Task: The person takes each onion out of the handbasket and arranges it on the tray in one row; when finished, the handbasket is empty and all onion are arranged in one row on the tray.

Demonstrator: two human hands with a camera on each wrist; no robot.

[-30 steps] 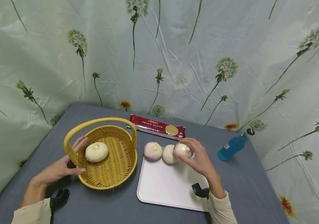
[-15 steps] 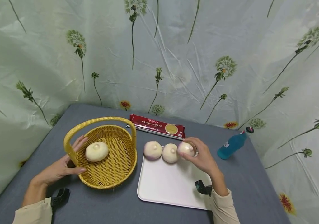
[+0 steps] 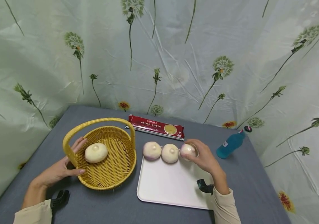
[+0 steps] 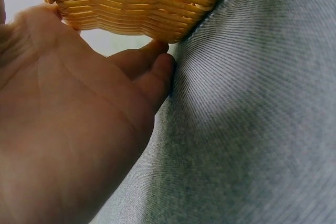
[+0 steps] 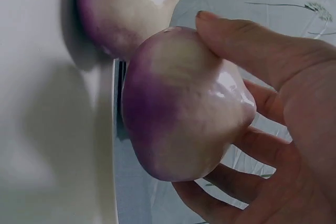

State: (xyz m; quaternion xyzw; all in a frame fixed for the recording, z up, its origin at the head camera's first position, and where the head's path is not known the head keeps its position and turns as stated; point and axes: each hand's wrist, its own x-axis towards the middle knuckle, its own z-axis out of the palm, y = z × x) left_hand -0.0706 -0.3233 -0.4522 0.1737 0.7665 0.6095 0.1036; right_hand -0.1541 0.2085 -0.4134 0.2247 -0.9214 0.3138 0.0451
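My left hand (image 3: pixel 59 169) rests against the left side of a yellow wicker basket (image 3: pixel 111 183), thumb and fingers spread beside the base of its handle. The left wrist view shows fingertips (image 4: pixel 164 66) touching the basket's woven wall from outside. One whitish turnip (image 3: pixel 96 152) lies inside the basket. My right hand (image 3: pixel 204 157) grips a white-and-purple turnip (image 5: pixel 181 103) between thumb and fingers, at the far right part of a white tray (image 3: pixel 173 189). To its left, a second turnip (image 3: pixel 170 153) and a third turnip (image 3: pixel 152 151) sit along the tray's far edge.
Behind the tray lies a red Primo Gusto pasta packet (image 3: pixel 156 127). A bottle of blue liquid (image 3: pixel 230 144) leans on the right. All stand on a grey-covered table (image 3: pixel 106 208), with a flower-printed curtain (image 3: pixel 176 62) behind.
My right hand has moved the turnip rightward and slightly down, from overlapping the middle turnip to a place beside it. My left hand and the basket have hardly moved.
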